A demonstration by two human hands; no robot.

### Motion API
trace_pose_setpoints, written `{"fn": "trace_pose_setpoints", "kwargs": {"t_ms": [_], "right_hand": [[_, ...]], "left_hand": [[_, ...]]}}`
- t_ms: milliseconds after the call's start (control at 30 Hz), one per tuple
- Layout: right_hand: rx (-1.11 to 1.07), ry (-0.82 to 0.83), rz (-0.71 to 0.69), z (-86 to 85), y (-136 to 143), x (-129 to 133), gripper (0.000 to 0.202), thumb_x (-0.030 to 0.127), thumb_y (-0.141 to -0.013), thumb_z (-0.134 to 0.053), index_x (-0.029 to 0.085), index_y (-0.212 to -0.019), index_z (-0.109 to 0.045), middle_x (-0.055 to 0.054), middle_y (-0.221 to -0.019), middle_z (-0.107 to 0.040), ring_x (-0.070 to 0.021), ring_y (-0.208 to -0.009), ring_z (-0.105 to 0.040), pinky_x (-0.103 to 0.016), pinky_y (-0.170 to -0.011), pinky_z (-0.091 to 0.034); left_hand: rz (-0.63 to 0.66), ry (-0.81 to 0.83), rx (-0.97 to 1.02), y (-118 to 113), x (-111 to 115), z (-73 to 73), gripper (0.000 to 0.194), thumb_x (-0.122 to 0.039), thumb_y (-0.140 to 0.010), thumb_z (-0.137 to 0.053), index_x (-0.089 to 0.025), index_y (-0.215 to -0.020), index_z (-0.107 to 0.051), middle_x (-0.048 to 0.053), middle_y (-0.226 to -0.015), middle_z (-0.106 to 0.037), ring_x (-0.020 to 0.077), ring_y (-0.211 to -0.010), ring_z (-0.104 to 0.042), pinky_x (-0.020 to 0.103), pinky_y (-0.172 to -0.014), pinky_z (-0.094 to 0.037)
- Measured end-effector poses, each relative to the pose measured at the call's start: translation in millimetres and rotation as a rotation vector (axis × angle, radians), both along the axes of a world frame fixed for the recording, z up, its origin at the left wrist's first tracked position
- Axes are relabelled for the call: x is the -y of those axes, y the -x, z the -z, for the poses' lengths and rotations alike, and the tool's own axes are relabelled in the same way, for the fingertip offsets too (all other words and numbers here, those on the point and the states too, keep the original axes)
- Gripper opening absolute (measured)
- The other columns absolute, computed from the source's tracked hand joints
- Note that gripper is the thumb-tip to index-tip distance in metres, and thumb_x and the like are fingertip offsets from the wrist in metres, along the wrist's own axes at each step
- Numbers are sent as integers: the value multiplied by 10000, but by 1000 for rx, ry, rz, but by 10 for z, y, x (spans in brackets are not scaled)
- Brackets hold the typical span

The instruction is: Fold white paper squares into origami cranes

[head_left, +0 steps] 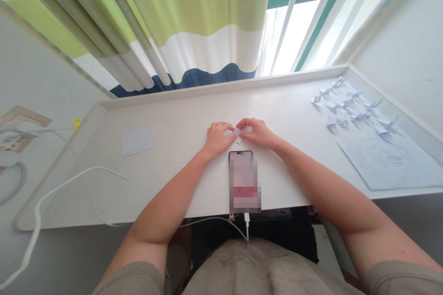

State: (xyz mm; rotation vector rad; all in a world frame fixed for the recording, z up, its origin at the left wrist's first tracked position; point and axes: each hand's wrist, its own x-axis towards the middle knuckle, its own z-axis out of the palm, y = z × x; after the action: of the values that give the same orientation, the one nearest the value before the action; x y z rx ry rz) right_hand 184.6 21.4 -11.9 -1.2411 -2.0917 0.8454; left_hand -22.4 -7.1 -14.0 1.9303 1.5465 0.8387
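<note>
A small folded piece of white paper (238,136) lies at the middle of the white desk, just beyond a phone (242,179). My left hand (220,137) pinches its left side between thumb and fingertips. From the right, my right hand (256,132) grips the same paper, with thumb and forefinger closed on its edge. The fingertips of both hands nearly meet over the paper and hide part of its folds. The phone lies flat between my forearms, its screen blurred out and a white cable plugged into its near end.
Several folded paper cranes (356,106) stand at the desk's right rear. A written sheet (391,161) lies in front of them. Left of my hands is a small stack of white paper (137,141). White cables (74,175) trail across the left side. A raised rim (228,91) borders the back.
</note>
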Motion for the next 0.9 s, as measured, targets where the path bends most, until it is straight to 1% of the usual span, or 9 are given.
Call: {"fn": "trace_pose_setpoints", "kwargs": {"t_ms": [67, 200, 367, 500, 567, 667, 733, 800, 900], "right_hand": [[-11, 1, 20, -7, 15, 10, 186, 242, -834, -706, 261, -1010, -765, -31, -1033, -819, -275, -1065, -713, -534, -1157, -380], [12, -18, 42, 3, 36, 14, 165, 293, -895, -695, 270, -1020, -801, -44, -1018, -828, -287, -1075, -713, -541, -1149, -381], [13, -88, 33, 45, 41, -5, 146, 250, -875, -706, 269, -978, -808, -49, -1033, -824, -295, -1068, -701, -509, -1087, -431], [-3, -126, 48, 63, 66, -16, 70, 246, -874, -707, 255, -865, -776, -47, -948, -807, -281, -967, -696, -463, -989, -485], [1, -136, 39, 65, 80, -19, 71, 234, -874, -712, 250, -827, -763, -54, -930, -800, -281, -954, -690, -449, -955, -496], [16, -148, -7, 63, 86, -21, 89, 253, -908, -710, 249, -851, -779, -64, -931, -799, -284, -956, -691, -454, -953, -492], [19, -165, -29, 67, 81, -21, 113, 264, -935, -696, 255, -886, -797, -64, -941, -801, -282, -958, -692, -456, -959, -488], [22, -179, -43, 79, 73, -23, 148, 239, -949, -671, 259, -915, -813, -64, -957, -804, -277, -960, -693, -450, -953, -490], [47, -195, -41, 109, 64, -34, 187, 192, -946, -648, 243, -930, -827, -76, -960, -806, -288, -974, -695, -471, -977, -480]], "left_hand": [[8, -10, 6, -4, -3, 8, 157, -263, -818, -813, -276, -970, -773, 61, -1199, -794, 353, -1292, -576, 557, -1181, -392], [18, -24, 4, -2, -10, 16, 164, -273, -827, -809, -271, -989, -784, 72, -1190, -800, 354, -1269, -595, 550, -1165, -406], [28, -36, -14, 0, -11, 14, 194, -288, -835, -807, -281, -1028, -798, 69, -1188, -801, 348, -1261, -603, 538, -1161, -408], [26, -48, -11, -6, -16, 17, 89, -280, -882, -777, -278, -968, -802, 68, -1155, -803, 341, -1237, -606, 545, -1160, -398], [32, -65, -4, -2, -19, 19, 64, -284, -921, -744, -273, -939, -805, 78, -1135, -803, 337, -1214, -610, 543, -1149, -405], [41, -96, -20, 13, -17, 17, 98, -289, -944, -718, -264, -912, -807, 89, -1096, -797, 330, -1172, -617, 518, -1110, -441], [35, -114, -28, 23, -14, 13, 103, -275, -942, -709, -268, -936, -812, 83, -1051, -794, 324, -1140, -624, 498, -1078, -463], [36, -122, -35, 30, -19, 10, 137, -242, -944, -687, -271, -971, -818, 76, -1013, -794, 321, -1109, -630, 490, -1053, -474], [49, -118, -60, 38, -52, 16, 164, -213, -945, -669, -250, -952, -828, 91, -1008, -795, 333, -1103, -628, 496, -1033, -479]]}}
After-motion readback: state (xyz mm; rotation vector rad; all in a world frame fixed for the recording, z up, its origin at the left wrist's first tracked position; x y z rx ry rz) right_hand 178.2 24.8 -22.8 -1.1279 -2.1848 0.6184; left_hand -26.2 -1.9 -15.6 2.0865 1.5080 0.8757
